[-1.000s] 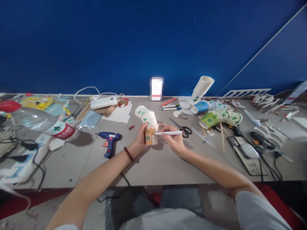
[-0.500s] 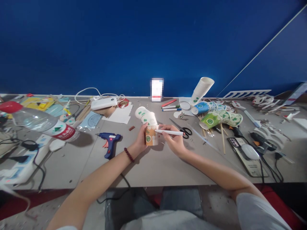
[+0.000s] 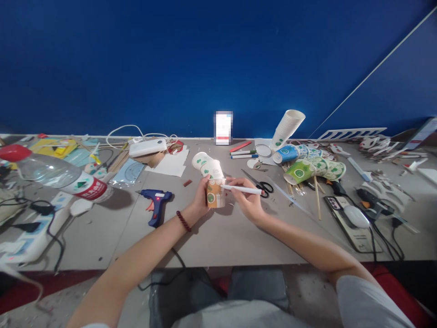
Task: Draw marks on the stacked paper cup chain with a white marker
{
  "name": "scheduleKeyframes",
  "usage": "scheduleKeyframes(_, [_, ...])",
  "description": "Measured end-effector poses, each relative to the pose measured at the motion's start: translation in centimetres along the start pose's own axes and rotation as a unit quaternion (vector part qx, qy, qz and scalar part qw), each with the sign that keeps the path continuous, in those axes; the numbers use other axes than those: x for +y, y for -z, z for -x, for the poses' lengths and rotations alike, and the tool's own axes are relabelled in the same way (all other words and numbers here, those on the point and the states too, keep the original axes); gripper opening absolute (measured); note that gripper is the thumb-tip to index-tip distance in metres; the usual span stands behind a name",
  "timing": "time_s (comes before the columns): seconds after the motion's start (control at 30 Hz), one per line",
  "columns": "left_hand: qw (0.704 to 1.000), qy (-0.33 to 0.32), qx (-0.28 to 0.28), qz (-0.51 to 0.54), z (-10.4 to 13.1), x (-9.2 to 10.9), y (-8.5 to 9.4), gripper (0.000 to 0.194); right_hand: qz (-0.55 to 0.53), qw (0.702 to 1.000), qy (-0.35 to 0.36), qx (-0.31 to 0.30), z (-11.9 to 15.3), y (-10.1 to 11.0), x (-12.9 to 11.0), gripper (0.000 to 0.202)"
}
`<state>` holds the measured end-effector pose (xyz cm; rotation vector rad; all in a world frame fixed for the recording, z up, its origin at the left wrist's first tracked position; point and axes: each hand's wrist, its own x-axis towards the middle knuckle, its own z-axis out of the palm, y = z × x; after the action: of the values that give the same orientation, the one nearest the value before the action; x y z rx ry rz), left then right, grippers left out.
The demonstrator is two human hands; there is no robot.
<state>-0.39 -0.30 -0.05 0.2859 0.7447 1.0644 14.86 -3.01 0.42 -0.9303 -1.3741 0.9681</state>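
Note:
In the middle of the head view, a brown paper cup stands at the near end of a bent row of white paper cups with green prints. My left hand is closed around the left side of this joined row, by the brown cup. My right hand grips a white marker like a pen. The marker's tip is at the upper right of the brown cup, close to its rim; whether it touches cannot be told. Some left fingers are hidden behind the cups.
A blue glue gun lies left of my hands, near a large bottle and a power strip. To the right are scissors, a green cup row, and a phone. Leaning cups stand behind.
Almost nothing differs. The marker's rear end has dipped very slightly; both hands and the cups stay in place.

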Motion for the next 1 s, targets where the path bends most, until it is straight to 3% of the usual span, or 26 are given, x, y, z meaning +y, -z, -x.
scheduleKeyframes(0.2, [1.000,-0.004,0.002,-0.008,0.2,0.0,0.3,0.035,-0.040,0.999,-0.003,-0.009,0.5,0.0,0.7,0.020])
scheduleKeyframes(0.47, [0.999,-0.012,0.013,0.031,0.4,0.2,-0.2,0.026,0.082,0.991,0.099,-0.034,1.7,-0.1,1.5,0.023])
scheduleKeyframes(0.73, [0.999,0.008,0.038,0.029,0.6,0.5,-0.3,0.035,0.103,0.985,0.133,-0.026,1.5,-0.3,2.7,0.023])
scheduleKeyframes(1.0, [0.998,0.033,0.032,0.044,0.5,0.7,-0.4,0.036,0.123,0.974,0.181,-0.060,1.8,0.0,2.8,0.025])
